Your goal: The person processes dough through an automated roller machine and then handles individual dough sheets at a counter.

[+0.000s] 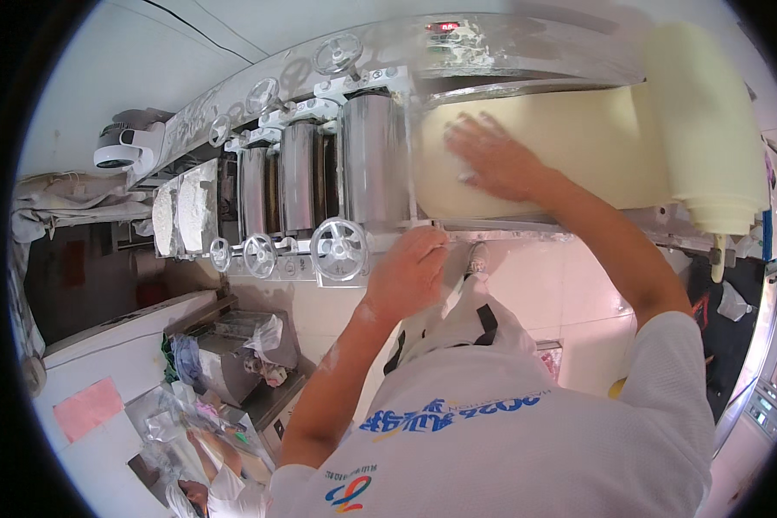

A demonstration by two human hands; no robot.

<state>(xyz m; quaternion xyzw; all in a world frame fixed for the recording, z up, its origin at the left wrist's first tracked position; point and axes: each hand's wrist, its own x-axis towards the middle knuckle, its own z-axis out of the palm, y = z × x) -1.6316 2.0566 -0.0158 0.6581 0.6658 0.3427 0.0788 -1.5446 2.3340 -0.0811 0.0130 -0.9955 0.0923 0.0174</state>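
Observation:
A wide, pale yellow dough sheet [578,142] runs flat along the machine bed, and its right end goes up to a thick dough roll [708,121]. My right hand [496,160] lies on the left part of the sheet, palm down, fingers stretched and dusted with flour. Below the bed's near edge, my left hand [410,269] is closed, fingers curled in beside the machine frame. What it holds, if anything, is hidden. Left of the sheet stands the nearest metal roller [373,160] of the dough sheeter.
More rollers [299,177] stand farther left, with handwheels [339,249] along both sides. White floury material [198,207] lies at the machine's left end. A white fan [129,142] is at the far left. A metal box [233,354] and a person [220,483] are at lower left.

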